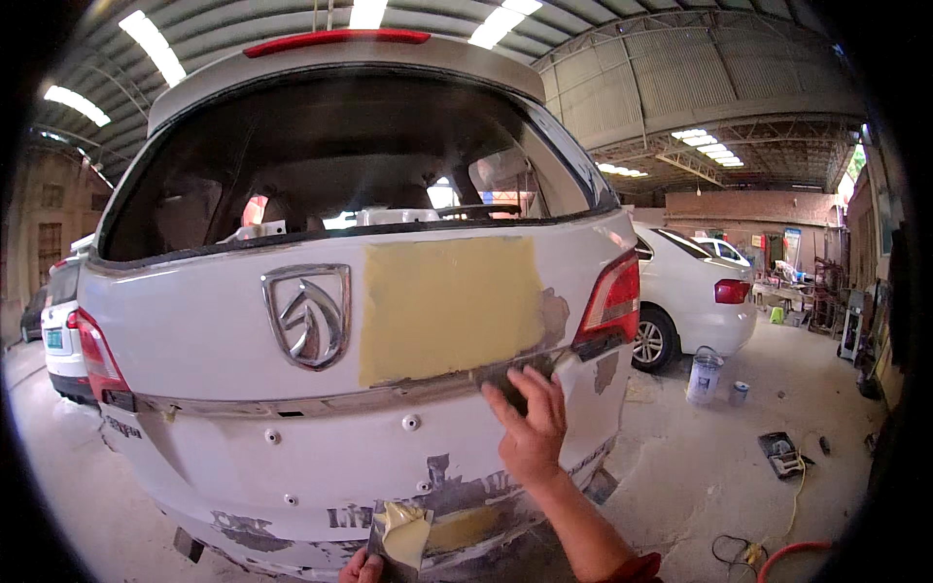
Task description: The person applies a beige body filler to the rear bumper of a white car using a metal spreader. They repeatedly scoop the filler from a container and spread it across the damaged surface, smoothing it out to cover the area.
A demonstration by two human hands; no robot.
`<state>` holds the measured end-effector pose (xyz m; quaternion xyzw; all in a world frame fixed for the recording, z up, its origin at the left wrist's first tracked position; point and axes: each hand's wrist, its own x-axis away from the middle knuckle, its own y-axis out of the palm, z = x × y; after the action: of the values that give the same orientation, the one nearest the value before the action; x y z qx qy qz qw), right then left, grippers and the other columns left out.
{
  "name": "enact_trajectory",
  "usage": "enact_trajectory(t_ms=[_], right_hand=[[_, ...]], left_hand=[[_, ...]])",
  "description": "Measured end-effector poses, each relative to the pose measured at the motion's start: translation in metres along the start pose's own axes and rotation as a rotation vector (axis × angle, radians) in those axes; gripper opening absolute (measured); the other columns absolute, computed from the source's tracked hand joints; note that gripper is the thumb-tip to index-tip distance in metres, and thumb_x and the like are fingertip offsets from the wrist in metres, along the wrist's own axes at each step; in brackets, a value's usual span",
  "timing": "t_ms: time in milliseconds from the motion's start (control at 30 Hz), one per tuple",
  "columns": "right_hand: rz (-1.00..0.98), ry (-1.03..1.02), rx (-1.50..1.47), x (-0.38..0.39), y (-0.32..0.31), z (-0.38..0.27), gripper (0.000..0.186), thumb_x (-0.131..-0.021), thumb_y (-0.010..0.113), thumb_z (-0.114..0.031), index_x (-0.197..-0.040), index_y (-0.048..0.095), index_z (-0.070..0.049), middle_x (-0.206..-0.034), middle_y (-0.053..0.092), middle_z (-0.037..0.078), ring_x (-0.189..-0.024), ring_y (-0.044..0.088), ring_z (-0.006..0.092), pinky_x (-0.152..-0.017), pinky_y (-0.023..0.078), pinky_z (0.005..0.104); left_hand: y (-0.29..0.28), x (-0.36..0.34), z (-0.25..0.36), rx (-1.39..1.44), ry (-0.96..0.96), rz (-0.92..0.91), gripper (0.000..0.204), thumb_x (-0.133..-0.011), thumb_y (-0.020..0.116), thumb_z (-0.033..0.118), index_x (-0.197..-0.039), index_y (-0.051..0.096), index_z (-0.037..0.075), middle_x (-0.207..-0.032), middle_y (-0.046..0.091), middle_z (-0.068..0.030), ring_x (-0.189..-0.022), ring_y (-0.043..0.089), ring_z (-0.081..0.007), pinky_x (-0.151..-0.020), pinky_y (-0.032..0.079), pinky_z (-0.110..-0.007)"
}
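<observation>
A broad patch of smooth yellow body filler covers part of the white car's tailgate, right of a chrome badge. My right hand is at the patch's lower right edge. Its fingers press along a thin, dark, flat spreader lying against the panel. At the lower edge of the picture, my left hand grips a grey mixing plate by its side. A soft mound of yellow putty sits on that plate. Only the thumb and some fingers of this hand show.
Red tail lights flank the tailgate. Bare grey patches mark the bumper below. At right stand another white car, a bucket and a small can. A black tool case, cables and an orange hose lie on the floor.
</observation>
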<state>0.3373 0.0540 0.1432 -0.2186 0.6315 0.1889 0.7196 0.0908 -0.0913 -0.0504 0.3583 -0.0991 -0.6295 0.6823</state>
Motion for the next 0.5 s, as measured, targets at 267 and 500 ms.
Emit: enact_trajectory(t_ms=[267,500], right_hand=[[0.034,-0.099,0.008,-0.129,0.01,0.014,0.048,-0.084,0.058,-0.001,-0.124,0.07,-0.025,-0.124,0.061,0.011,-0.121,0.055,0.0331,-0.109,0.037,0.0579],[0.002,-0.118,0.052,-0.154,0.016,0.01,0.052,-0.083,0.055,0.003,-0.125,0.071,-0.025,-0.122,0.062,0.012,-0.118,0.057,0.0324,-0.108,0.04,0.0496]], left_hand=[[0.018,0.007,0.01,-0.099,-0.036,0.008,0.024,-0.101,0.057,0.023,-0.117,0.06,0.006,-0.082,0.055,0.0055,-0.072,0.048,-0.0071,-0.063,0.04,-0.026],[0.025,0.01,0.016,-0.126,-0.041,0.067,0.021,-0.101,0.057,0.024,-0.113,0.061,0.008,-0.078,0.05,0.0068,-0.068,0.043,-0.0064,-0.06,0.035,-0.026]])
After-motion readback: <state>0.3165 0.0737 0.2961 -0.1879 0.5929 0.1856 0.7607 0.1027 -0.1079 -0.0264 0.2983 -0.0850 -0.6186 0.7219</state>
